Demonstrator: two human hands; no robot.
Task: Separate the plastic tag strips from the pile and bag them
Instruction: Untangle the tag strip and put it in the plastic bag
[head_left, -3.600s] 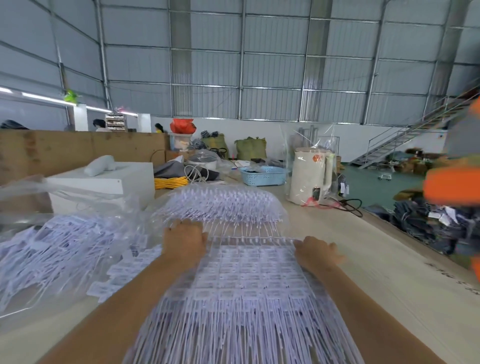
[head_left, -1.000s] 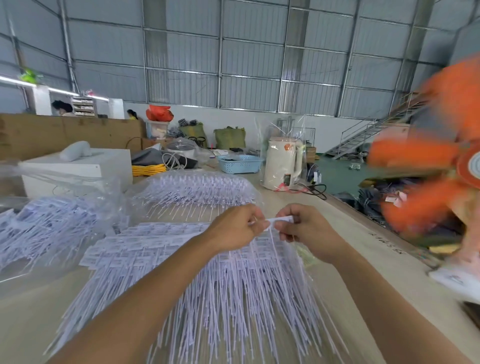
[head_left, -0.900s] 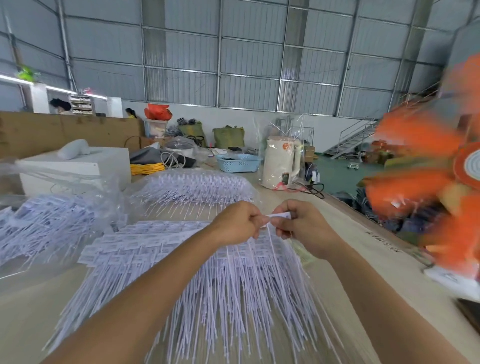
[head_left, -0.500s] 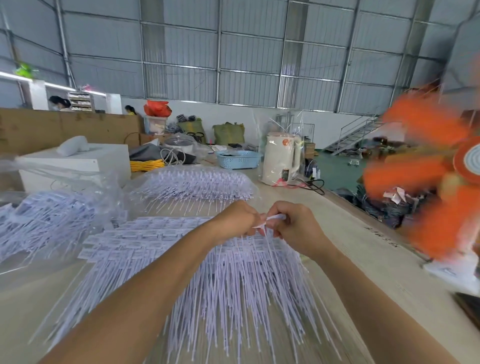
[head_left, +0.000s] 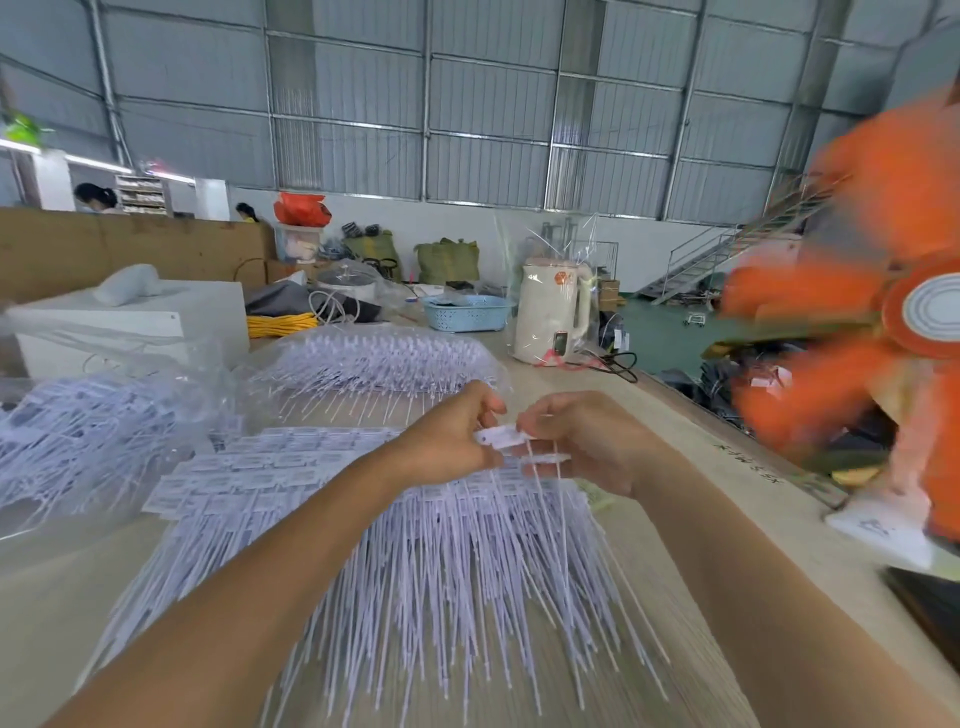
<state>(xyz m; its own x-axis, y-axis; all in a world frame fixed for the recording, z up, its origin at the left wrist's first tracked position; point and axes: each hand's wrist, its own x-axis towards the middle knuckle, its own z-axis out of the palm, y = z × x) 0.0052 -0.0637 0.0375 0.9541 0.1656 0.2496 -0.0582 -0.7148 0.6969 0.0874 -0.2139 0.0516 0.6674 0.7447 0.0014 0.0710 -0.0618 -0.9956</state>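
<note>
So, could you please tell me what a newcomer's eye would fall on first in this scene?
Probably the blurred orange fan at the right edge, by far the brightest thing in view. Next, the broad pile of white tag strips spread across the table in the foreground, where the left hand and right hand pinch one tag between them. Beyond lie clear bags of more strips.

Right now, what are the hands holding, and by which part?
Both hands pinch one white tag strip by its flat head end: left hand on its left edge, right hand on its right, above the pile.
</note>
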